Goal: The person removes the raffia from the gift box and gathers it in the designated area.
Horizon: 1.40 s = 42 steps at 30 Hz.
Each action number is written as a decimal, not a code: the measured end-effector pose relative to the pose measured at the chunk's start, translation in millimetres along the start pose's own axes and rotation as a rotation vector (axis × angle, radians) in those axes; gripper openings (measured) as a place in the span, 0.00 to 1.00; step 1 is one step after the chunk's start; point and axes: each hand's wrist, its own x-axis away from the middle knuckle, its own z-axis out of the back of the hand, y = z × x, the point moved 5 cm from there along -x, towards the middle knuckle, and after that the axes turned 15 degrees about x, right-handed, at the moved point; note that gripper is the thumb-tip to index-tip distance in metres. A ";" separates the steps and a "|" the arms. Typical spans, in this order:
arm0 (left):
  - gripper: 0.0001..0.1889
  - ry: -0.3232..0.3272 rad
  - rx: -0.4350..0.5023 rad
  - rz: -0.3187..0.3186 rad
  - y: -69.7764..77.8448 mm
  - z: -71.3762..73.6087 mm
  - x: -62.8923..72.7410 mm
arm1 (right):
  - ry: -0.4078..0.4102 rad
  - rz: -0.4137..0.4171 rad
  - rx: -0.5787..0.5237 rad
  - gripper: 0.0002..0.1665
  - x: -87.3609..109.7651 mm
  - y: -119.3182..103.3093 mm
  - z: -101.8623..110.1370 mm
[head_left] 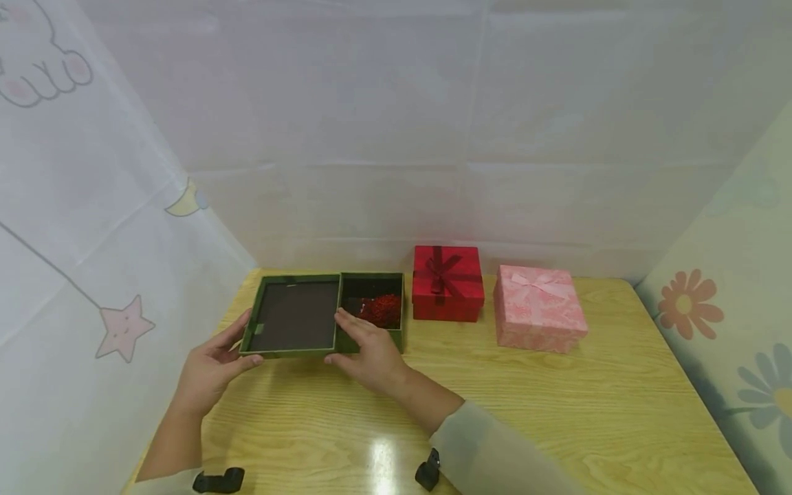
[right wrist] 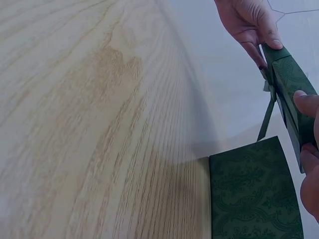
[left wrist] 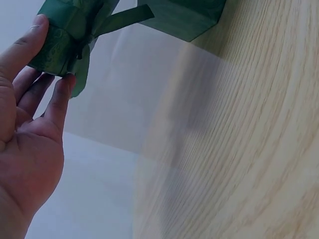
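A green box lid (head_left: 297, 316) is held up off the table, its dark inside facing the head camera. My left hand (head_left: 207, 375) grips the lid's left end, thumb at the near corner. At the lid's right end, my right hand (head_left: 379, 361) holds the edge between thumb and fingers. Just right of the lid stands the uncovered green box (head_left: 397, 341), partly hidden by the lid and right hand. Red shredded filler (head_left: 385, 311) lies inside it. A green ribbon (left wrist: 124, 20) hangs from the lid's outer face in the left wrist view.
Right of the green box stand a red gift box (head_left: 448, 302) with a dark bow and a pink gift box (head_left: 538, 320) with a pink bow. The wooden table (head_left: 557, 419) backs onto a pale curtain (head_left: 396, 137), with printed cloth at both sides.
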 end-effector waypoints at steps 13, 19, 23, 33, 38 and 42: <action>0.44 0.022 -0.073 0.024 3.0 17.9 5.9 | -0.036 0.018 0.005 0.41 -4.4 -14.3 -15.8; 0.44 -0.011 -0.051 0.031 3.4 23.8 8.7 | -0.059 0.010 0.027 0.40 -4.2 -18.7 -25.2; 0.43 0.004 -0.159 0.058 3.0 28.0 11.1 | -0.069 -0.001 0.021 0.40 -4.1 -20.0 -29.5; 0.43 0.030 -0.396 0.187 -9.6 43.9 16.4 | -0.139 -0.037 0.027 0.41 -3.2 -22.6 -40.9; 0.43 0.025 -0.416 0.227 -18.0 49.9 17.1 | -0.173 -0.048 0.024 0.42 -3.2 -21.5 -46.7; 0.43 0.018 -0.392 0.228 -22.8 53.2 16.7 | -0.177 -0.049 0.054 0.41 -3.3 -20.4 -50.8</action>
